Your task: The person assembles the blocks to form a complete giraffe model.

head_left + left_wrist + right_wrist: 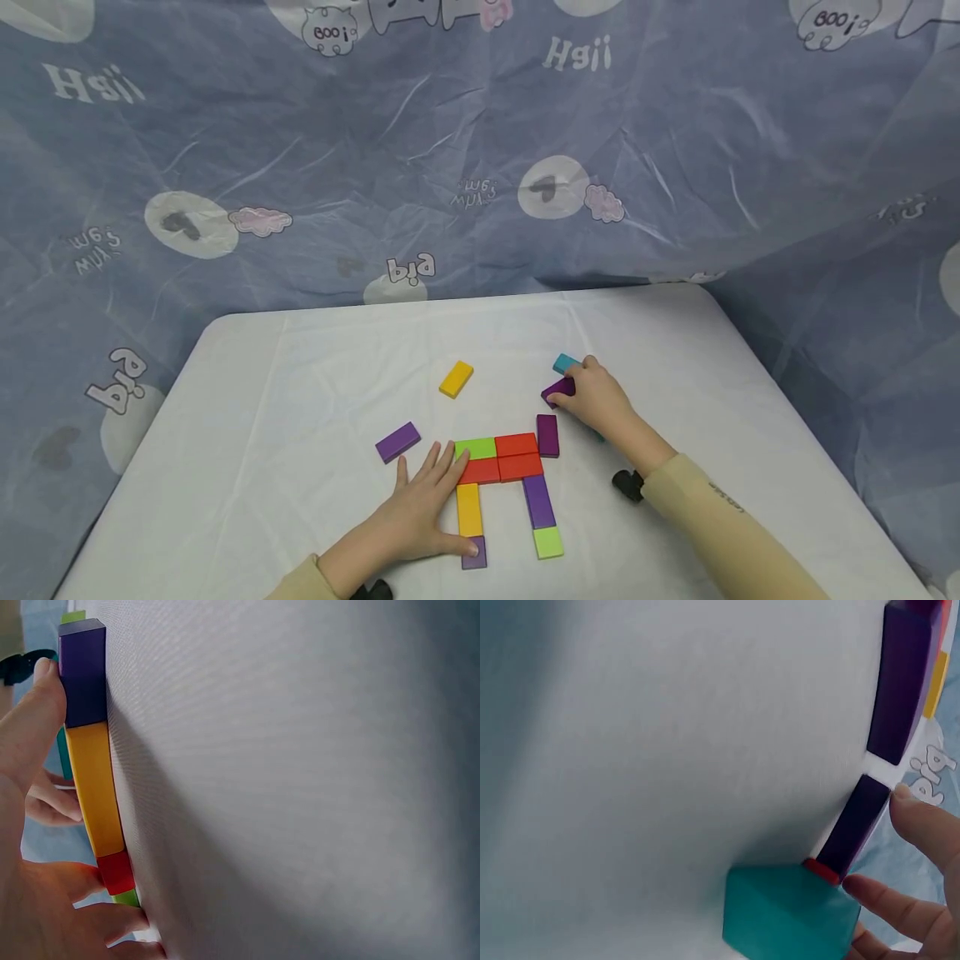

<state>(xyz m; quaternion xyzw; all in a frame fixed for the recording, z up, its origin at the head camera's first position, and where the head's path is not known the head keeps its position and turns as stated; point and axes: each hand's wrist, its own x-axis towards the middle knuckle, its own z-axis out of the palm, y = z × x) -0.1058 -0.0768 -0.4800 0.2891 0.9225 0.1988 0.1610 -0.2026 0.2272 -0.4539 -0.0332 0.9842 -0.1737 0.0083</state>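
Flat coloured blocks form a figure on the table: a lime block (pixel 476 449) and red blocks (pixel 517 445) on top, with two legs below. My left hand (pixel 420 517) lies spread along its left side, thumb on the small purple end block (pixel 82 675), fingertips by the red and lime blocks. The yellow leg block (pixel 469 510) lies beneath that palm. At the upper right my right hand (pixel 600 404) pinches a dark purple block (pixel 859 821) between thumb and index finger. Another dark purple block (pixel 547 436) stands against the figure's right side. A blue block (pixel 566 363) touches the right fingers' far side.
A loose yellow block (pixel 456 379) lies behind the figure, and a purple block (pixel 398 442) to its left. The right leg has a purple block (pixel 538 502) and a lime block (pixel 548 542). A teal block (pixel 787 911) sits close under the right hand. A patterned curtain (pixel 450 150) hangs behind.
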